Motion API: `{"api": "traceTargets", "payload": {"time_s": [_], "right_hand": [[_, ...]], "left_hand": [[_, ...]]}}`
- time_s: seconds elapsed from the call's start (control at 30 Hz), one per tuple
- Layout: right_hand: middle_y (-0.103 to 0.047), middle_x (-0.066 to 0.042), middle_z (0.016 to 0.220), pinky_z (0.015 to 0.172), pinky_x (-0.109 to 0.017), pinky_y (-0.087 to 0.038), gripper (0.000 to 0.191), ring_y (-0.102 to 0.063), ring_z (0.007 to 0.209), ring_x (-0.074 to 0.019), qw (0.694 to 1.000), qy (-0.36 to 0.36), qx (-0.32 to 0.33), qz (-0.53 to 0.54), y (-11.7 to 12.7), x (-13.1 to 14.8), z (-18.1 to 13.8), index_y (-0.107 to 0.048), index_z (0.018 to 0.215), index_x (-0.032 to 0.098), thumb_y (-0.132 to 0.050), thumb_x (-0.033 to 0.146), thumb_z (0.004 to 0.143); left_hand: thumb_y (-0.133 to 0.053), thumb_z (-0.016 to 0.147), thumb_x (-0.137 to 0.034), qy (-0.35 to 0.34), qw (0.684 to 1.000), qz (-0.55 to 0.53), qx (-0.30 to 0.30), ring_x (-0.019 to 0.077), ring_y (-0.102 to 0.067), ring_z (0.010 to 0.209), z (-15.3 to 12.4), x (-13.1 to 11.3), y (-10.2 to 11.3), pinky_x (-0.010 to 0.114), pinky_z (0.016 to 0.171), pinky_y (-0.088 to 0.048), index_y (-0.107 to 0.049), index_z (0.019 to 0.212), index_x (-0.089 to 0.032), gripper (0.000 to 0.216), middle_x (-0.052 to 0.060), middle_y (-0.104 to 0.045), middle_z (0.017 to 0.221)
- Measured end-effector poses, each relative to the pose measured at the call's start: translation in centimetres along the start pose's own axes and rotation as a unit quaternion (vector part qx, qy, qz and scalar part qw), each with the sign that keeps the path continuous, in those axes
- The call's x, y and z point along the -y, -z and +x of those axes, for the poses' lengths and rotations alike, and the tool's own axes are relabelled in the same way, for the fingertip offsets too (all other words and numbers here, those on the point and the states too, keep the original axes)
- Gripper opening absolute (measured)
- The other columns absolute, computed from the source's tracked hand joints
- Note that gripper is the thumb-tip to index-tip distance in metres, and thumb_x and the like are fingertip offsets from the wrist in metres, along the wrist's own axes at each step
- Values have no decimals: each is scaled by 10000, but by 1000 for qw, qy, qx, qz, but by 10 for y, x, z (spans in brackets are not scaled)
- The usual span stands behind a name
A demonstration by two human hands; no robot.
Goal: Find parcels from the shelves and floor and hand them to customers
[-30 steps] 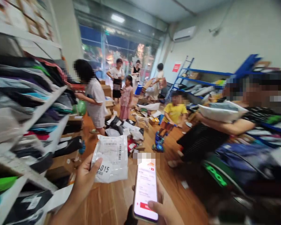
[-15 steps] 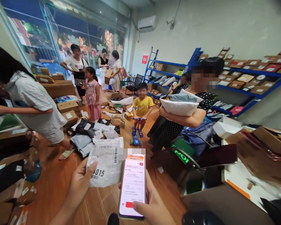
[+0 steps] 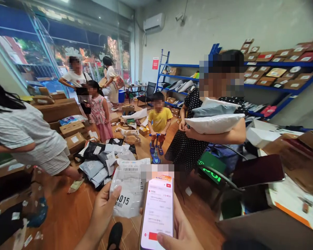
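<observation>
My left hand [image 3: 104, 201] pinches the lower left edge of a white plastic mailer [image 3: 127, 189], which carries printed barcodes and the number 4015. Close beside it, my right hand [image 3: 179, 222] is wrapped round a smartphone [image 3: 158, 211], held upright with its screen facing me. My right thumb lies over the bottom of the screen, at the edge of a red button. A list with red marks shows on the display, and a line there also ends in 4015. The phone's left edge overlaps the mailer's right side.
Grey and black mailers [image 3: 96, 170] lie heaped on the wooden floor. A child on a blue scooter [image 3: 155, 149] and a dog [image 3: 127, 134] are ahead. At right, a person in a dotted dress holds white parcels [image 3: 216, 123]. Blue shelves [image 3: 276, 88] hold boxes; another person bends at left.
Mailer and phone have shifted right and slightly down in view, still held. The person with the parcels has turned and come nearer. The person at left has moved further left.
</observation>
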State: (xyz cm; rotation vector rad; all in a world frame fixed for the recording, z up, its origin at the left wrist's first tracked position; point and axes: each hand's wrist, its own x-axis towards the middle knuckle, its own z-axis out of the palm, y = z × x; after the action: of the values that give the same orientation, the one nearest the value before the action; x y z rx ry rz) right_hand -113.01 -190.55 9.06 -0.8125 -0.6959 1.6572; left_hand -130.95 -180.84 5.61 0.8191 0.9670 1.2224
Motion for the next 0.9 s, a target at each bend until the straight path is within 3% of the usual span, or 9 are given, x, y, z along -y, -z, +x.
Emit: {"api": "traceTargets", "payload": {"time_s": [0.2, 0.3, 0.43, 0.6, 0.9], "right_hand": [[-646, -171, 1158, 781, -330, -530, 1330, -649, 982, -240, 998, 22, -53, 0, -33, 2, 46, 190, 1368, 177, -844, 298, 542], [-654, -172, 1137, 771, -323, -528, 1341, -650, 967, -239, 995, 54, -78, -19, -51, 1, 71, 178, 1369, 148, -850, 318, 524], [-631, -152, 1181, 819, -339, -509, 1232, -631, 1007, -245, 991, 90, -96, -25, -66, -5, 99, 24, 1385, 173, -844, 296, 520], [-590, -121, 1243, 845, -357, -483, 1115, -598, 1065, -260, 989, 113, -93, -32, -86, -9, 124, -110, 1382, 227, -828, 244, 529], [-571, -116, 1269, 868, -386, -473, 1053, -593, 1078, -267, 987, 128, -94, -37, -107, -9, 148, -150, 1374, 242, -809, 228, 552]], "left_hand": [[-755, 610, -491, 9, 998, 5, 60, 254, -649, 860, 57, -18, 19, 318, 726, -545, -660, 956, -191, 468, 60, -717, 915], [-747, 619, -489, 14, 996, 10, 83, 266, -649, 867, 83, -30, 29, 333, 730, -547, -650, 967, -185, 473, 66, -717, 917], [-761, 602, -483, 20, 996, 1, 90, 277, -650, 871, 111, -42, 42, 342, 730, -551, -643, 960, -176, 487, 67, -716, 916], [-782, 581, -461, 21, 994, -27, 101, 280, -646, 898, 137, -53, 57, 341, 748, -553, -636, 986, -175, 516, 65, -714, 926], [-780, 597, -450, 20, 993, -39, 112, 267, -639, 935, 159, -65, 68, 322, 778, -550, -630, 999, -178, 507, 55, -709, 957]]}}
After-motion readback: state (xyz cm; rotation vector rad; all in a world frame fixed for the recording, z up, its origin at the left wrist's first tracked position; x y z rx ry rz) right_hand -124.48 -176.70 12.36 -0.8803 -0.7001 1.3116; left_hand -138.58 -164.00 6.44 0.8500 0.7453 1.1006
